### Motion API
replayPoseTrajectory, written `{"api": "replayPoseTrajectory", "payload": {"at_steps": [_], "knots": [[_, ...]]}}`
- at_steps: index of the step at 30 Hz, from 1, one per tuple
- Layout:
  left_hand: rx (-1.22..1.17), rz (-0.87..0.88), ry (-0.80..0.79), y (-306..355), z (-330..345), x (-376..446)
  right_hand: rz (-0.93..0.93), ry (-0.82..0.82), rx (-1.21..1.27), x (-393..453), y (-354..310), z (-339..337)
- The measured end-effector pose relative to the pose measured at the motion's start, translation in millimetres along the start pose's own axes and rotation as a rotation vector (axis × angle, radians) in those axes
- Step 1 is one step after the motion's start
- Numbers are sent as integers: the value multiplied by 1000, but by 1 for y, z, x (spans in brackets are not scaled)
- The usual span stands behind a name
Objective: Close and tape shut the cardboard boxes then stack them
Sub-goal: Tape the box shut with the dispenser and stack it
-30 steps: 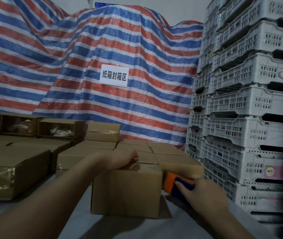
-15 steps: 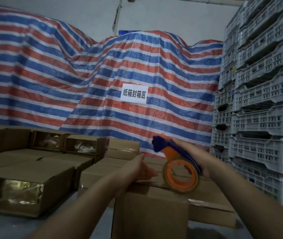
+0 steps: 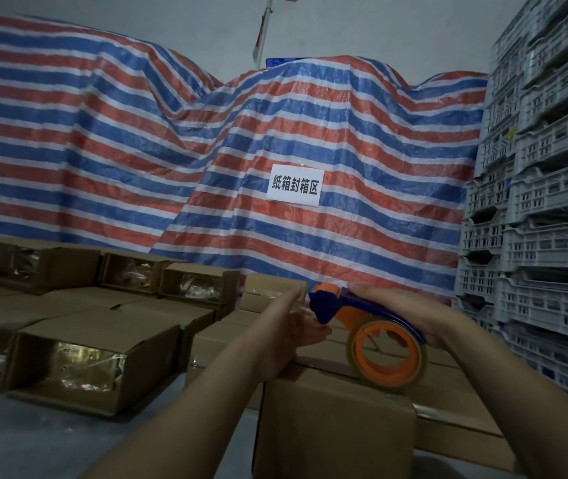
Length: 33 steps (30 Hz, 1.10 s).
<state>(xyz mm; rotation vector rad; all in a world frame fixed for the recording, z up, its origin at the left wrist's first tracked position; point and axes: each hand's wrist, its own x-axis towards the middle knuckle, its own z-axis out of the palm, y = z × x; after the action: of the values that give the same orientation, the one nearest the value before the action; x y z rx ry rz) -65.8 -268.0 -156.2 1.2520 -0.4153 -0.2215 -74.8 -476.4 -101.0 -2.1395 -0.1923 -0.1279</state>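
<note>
Hands: right hand (image 3: 410, 314) wraps over the blue handle of the tape gun (image 3: 372, 335), fingers curled on it; left hand (image 3: 296, 328) lies with fingers extended along the top of the box (image 3: 334, 423), near the gun's nose, gripping nothing. Whether it touches the tape end cannot be told.

Box: flaps down, directly beneath both hands, nearest the viewer. The orange roll sits on its top near the front edge. Tape along the seam is not clearly visible; sealing judged to be under way, not finished.

Closed boxes (image 3: 455, 382): beyond and right of the hands, set close together in a low layer. Their tape is not legible.

Open boxes (image 3: 82, 361): left of the left hand, several, on their sides with shiny wrapped contents showing. These look still to be closed and taped.

Bench (image 3: 68, 440): grey surface under the boxes.

Tarp (image 3: 137, 150): striped, behind everything, bearing a white sign (image 3: 293, 184).

Crates (image 3: 538, 202): pale stack right of the right hand.

Progress, judged: part sealed, much left, little stacking yet.
</note>
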Motion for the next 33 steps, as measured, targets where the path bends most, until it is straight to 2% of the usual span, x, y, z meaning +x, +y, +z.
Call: {"api": "replayPoseTrajectory", "payload": {"at_steps": [11, 21, 29, 33], "knots": [[-4, -28, 51, -3, 0, 2, 82, -3, -27, 6, -3, 0], [65, -11, 111, -10, 2, 1, 124, -95, -93, 9, -11, -1], [-20, -92, 235, -17, -11, 12, 234, -221, -256, 2, -24, -19], [-93, -36, 368, -21, -6, 11, 258, -246, -276, 5, -27, -12]]}}
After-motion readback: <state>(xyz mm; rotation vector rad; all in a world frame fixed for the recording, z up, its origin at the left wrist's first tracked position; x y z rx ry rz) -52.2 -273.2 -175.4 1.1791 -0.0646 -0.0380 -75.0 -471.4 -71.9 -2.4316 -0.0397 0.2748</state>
